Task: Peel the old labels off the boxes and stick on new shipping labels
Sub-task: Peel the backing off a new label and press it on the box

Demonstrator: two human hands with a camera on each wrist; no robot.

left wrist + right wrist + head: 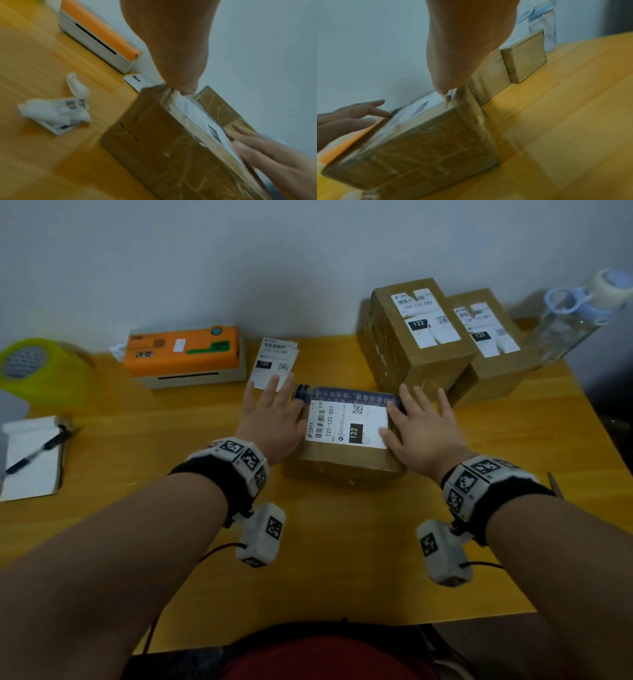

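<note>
A brown taped box sits mid-table with a white shipping label flat on its top. My left hand lies at the box's left side, fingers spread and straight, thumb touching the label's left edge. My right hand mirrors it on the right, with its thumb pressing the label's right edge. The left wrist view shows the thumb down on the box. In the right wrist view the thumb meets the label corner on the box. Neither hand grips anything.
Two labelled boxes stand at the back right beside a clear water bottle. Loose label sheets lie next to an orange label printer. Crumpled old labels, a yellow tape roll and a notepad with pen are on the left.
</note>
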